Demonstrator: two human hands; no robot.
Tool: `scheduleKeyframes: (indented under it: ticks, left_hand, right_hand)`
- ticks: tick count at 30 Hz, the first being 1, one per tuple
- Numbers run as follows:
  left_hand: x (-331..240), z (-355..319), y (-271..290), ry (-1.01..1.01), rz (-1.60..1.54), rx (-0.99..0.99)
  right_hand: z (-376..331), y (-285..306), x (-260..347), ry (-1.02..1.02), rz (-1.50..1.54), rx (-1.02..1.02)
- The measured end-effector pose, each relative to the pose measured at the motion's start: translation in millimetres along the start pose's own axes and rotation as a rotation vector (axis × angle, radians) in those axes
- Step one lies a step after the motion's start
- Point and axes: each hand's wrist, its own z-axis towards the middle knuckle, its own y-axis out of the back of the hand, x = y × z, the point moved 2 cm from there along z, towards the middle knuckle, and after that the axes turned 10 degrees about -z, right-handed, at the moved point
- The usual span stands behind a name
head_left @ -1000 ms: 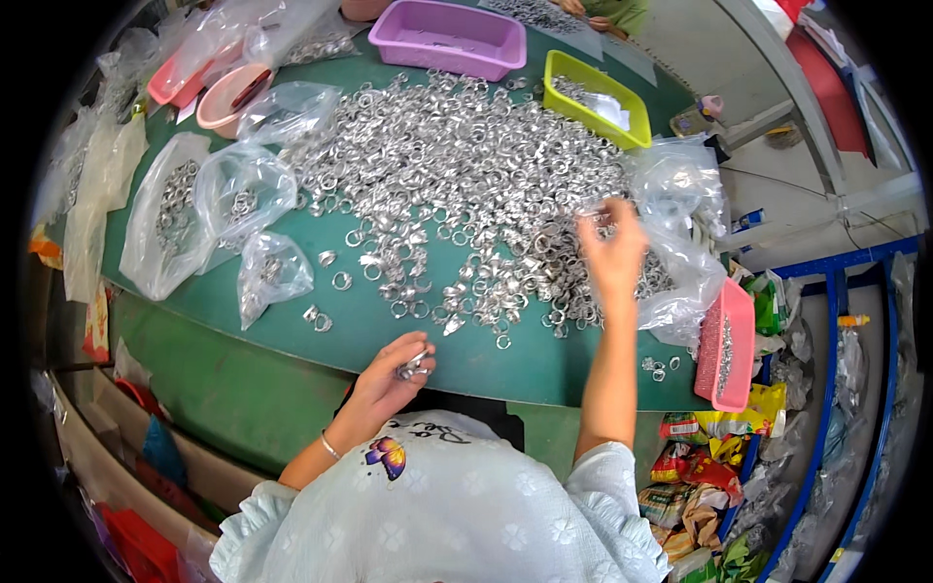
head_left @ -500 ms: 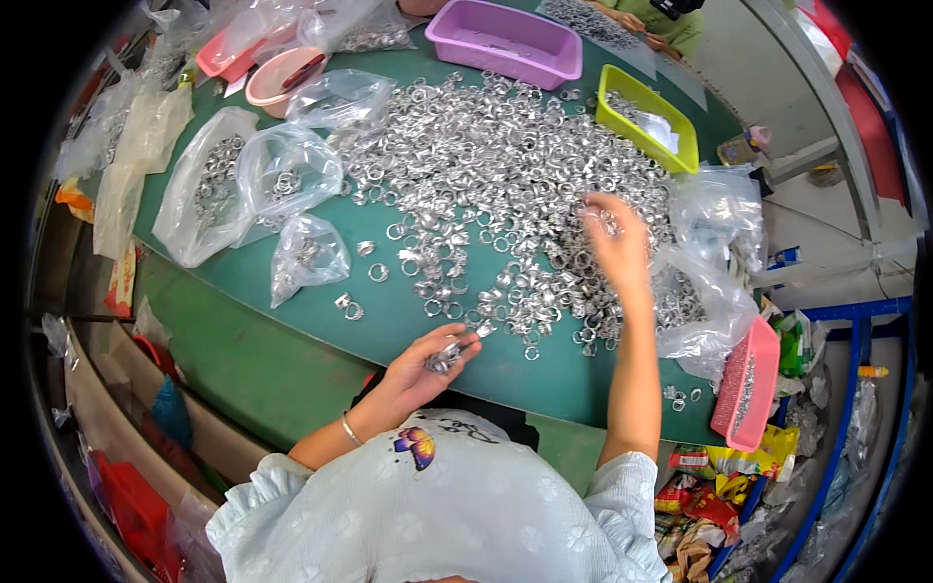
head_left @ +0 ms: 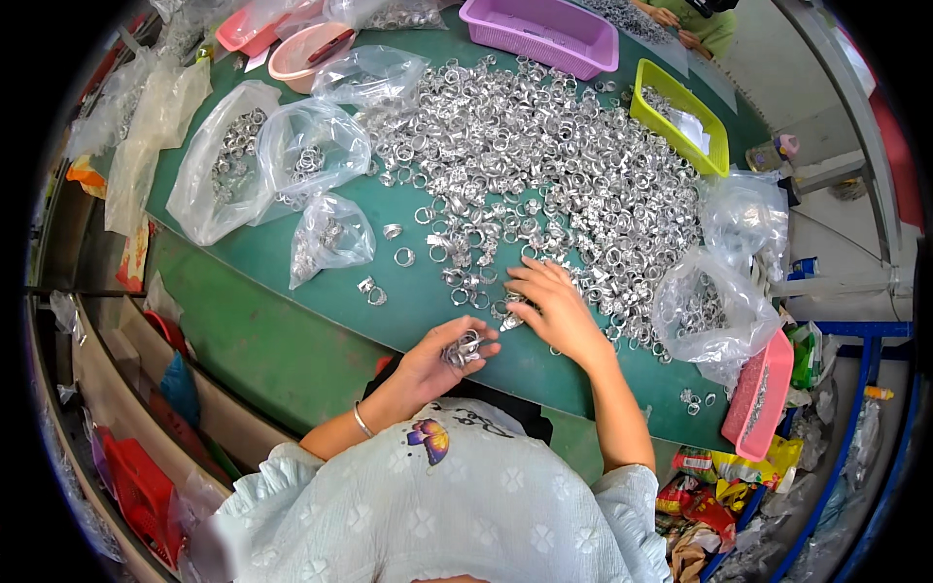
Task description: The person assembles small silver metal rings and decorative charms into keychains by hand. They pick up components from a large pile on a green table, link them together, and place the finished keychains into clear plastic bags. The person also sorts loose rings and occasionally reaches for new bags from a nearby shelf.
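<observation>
Head view: green table (head_left: 292, 330), loose silver rings (head_left: 544, 165).
Left hand (head_left: 442, 355): clenched around a few rings (head_left: 465, 348).
Right hand (head_left: 554, 306): flat, fingers released, on the heap.
Risk: the overfull left fist may spill rings off the near edge.

One head-worn fisheye view looks steeply down, close over the green table (head_left: 292, 340); its rim bends, perhaps hiding corners.

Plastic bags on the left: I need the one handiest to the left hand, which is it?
The smallest clear bag, the only one lying near the table's front edge, closest to the left hand.
</observation>
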Motion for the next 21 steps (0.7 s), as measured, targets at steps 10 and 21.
scheduleKeyframes:
  ticks: [10,21]
  left_hand:
    - [5,11,15,0.060,-0.008,0.118]
    - [3,-1,2,0.005,0.021,0.081]
  right_hand:
    - [42,-9,-8,-0.180,-0.319,-0.224]
    - [21,14,-28,-0.297,0.071,-0.475]
